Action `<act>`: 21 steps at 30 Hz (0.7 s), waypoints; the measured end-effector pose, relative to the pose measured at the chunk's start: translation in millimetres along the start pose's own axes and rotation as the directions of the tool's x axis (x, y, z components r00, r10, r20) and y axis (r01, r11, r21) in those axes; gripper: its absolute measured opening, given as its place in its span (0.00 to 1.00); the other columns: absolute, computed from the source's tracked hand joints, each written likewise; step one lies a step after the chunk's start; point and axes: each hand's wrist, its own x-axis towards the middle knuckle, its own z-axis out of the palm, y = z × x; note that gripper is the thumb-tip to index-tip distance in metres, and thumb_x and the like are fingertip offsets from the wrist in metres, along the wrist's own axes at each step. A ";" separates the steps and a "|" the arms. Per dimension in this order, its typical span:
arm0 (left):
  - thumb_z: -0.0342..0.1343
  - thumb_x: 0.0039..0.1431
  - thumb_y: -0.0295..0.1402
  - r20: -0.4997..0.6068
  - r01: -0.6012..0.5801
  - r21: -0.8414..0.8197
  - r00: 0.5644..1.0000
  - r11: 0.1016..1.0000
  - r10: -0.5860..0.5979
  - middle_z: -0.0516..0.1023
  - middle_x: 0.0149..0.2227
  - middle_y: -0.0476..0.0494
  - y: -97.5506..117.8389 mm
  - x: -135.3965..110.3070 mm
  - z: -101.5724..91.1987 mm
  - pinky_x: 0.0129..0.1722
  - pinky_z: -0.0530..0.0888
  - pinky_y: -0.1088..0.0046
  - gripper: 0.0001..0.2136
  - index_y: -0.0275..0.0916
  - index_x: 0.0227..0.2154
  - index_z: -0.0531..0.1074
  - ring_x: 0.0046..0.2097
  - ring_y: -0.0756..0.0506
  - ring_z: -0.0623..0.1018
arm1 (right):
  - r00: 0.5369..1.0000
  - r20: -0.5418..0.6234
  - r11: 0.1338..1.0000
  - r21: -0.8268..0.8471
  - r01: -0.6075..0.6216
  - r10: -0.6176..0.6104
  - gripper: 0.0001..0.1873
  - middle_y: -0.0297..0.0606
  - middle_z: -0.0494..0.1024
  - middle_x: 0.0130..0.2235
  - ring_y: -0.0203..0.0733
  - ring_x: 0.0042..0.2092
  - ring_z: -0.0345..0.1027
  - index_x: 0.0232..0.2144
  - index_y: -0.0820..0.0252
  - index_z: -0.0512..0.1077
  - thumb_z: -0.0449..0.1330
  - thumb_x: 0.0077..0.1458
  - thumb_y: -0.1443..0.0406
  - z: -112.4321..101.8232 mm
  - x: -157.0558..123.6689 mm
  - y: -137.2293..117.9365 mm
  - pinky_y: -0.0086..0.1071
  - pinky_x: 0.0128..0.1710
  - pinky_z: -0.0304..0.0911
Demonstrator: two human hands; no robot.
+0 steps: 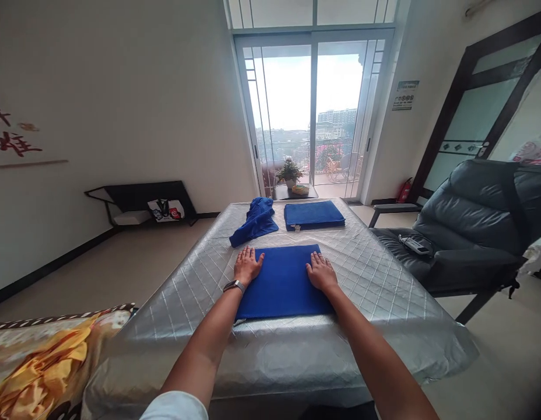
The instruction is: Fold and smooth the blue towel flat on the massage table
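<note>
Arms [204,345] outstretched, hands [248,265] [322,271] flat at blue cloth [284,286] edges, silver cover [386,291] extending beyond.

Red lettering [17,144] on the left wall [122,99] reads "难" (the grey notice [406,95] is illegible).

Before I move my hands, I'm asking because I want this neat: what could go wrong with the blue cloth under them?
The flat blue cloth might shift or wrinkle on the shiny silver cover if your left hand and right hand press unevenly. Its near edge lies close to the cover's front fold, so it could slip over. The crumpled blue cloth, just beyond your left hand, might get bumped.
</note>
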 end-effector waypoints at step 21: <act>0.28 0.72 0.53 0.161 -0.326 -0.201 0.919 0.924 0.360 0.53 0.73 0.34 135.3 -42.2 6.4 0.72 0.51 0.55 0.35 0.33 0.71 0.55 0.73 0.39 0.52 | 1.000 -0.021 1.000 0.019 0.021 -0.020 0.33 0.43 0.47 0.74 0.42 0.74 0.37 0.72 0.68 0.50 0.39 0.70 0.59 0.0 -2.5 2.9 0.38 0.72 0.32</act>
